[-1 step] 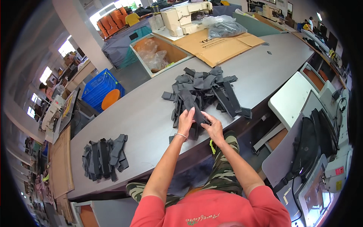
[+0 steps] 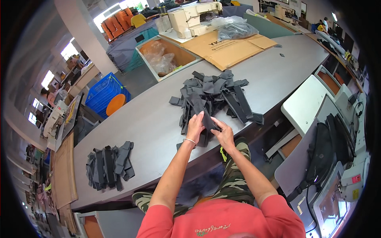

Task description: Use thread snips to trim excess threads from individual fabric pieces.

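Both hands meet at the near side of a heaped pile of dark grey fabric strips [image 2: 210,84] on the table. My left hand [image 2: 195,129] is closed on a dark grey fabric strip [image 2: 197,104], whose far end reaches over the pile. My right hand [image 2: 224,135] pinches the near part of the same strip, fingers bent round its edge. Part of the strip is hidden by the fingers. More strips lie just under and beside the hands. Farther left on the table is a smaller, flatter bunch of similar strips [image 2: 109,166], laid roughly side by side.
The long grey table [image 2: 154,119] runs from lower left to upper right. Beyond it stand an open bin [image 2: 190,63] with plastic bags, flattened cardboard [image 2: 234,49] and a sewing machine [image 2: 194,20]. A blue crate [image 2: 105,93] is at left; a white machine top [image 2: 303,105] is at right.
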`<state>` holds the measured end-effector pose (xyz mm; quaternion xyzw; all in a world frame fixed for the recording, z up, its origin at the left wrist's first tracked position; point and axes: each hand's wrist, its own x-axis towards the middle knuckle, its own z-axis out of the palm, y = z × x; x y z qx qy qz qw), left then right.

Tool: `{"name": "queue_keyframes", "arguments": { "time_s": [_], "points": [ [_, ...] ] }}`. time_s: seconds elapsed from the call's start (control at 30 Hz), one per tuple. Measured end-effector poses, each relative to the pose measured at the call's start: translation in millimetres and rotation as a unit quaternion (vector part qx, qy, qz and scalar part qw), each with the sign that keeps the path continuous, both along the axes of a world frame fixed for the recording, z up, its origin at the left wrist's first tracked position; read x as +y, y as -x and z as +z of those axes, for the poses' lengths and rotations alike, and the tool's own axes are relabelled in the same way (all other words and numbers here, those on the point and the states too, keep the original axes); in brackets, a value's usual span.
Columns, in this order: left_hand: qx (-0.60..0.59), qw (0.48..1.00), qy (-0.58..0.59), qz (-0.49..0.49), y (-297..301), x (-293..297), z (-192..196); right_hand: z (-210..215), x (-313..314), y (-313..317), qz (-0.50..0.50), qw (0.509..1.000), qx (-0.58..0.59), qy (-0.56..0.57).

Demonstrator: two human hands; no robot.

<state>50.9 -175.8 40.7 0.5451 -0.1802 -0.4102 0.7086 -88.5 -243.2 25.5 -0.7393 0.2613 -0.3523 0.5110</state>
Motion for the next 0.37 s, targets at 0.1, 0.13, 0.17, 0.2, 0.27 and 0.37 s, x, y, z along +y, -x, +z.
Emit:
{"name": "queue_keyframes", "arguments": {
  "time_s": [0.1, 0.13, 0.17, 0.2, 0.27, 0.37],
  "points": [
    [-0.052, 0.998, 0.010, 0.021, 14, -13, 19, 12, -1, 11, 0.047, 0.996, 0.055, -0.045],
    [-0.128, 0.991, -0.014, 0.040, 11, -16, 15, 6, -3, 11, 0.045, 0.996, 0.056, -0.046],
    [-0.123, 0.992, 0.005, 0.039, 1, -18, 7, -5, -5, 9, 0.096, 0.995, 0.040, -0.011],
    [-0.116, 0.989, -0.065, 0.059, -4, -20, 7, -6, -7, 9, 0.145, 0.989, 0.025, 0.023],
    [-0.086, 0.991, -0.037, 0.094, -15, -16, 7, -9, -8, 10, 0.164, 0.985, 0.040, 0.028],
    [-0.160, 0.978, -0.053, 0.125, -22, -12, 21, -19, -11, 11, 0.134, 0.986, 0.084, 0.042]
  ]
}}
